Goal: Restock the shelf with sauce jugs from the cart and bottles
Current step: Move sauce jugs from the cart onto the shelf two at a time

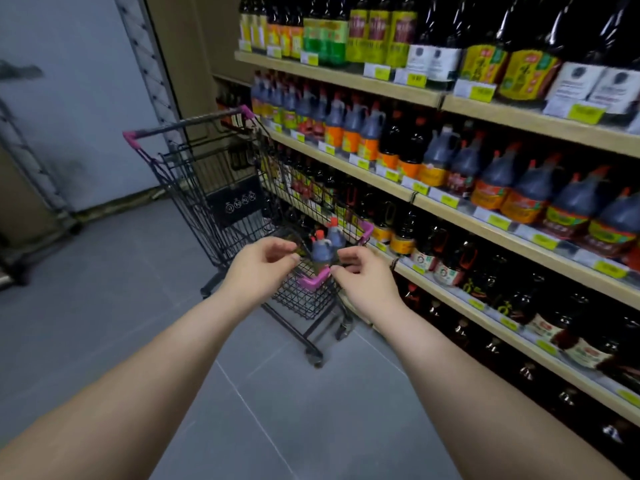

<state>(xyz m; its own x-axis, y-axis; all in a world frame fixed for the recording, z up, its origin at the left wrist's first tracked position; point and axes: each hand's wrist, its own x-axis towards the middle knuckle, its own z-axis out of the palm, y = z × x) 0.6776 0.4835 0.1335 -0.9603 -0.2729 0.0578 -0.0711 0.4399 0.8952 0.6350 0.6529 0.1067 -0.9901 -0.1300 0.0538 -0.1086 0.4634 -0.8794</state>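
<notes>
Hands reach together: I hold left hand [263, 263] and right hand [363, 277] spread, empty, flanking the sauce jugs [327, 244] in the cart [242, 216], parked beside the shelf [450, 216] for short transfers.

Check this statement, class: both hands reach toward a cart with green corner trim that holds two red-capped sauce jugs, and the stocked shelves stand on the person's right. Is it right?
One detail is wrong. The head view shows the cart has pink corner trim, not green. The rest holds: both the left hand and right hand reach toward it, two red-capped sauce jugs sit inside, and the shelves stand on the right.
</notes>
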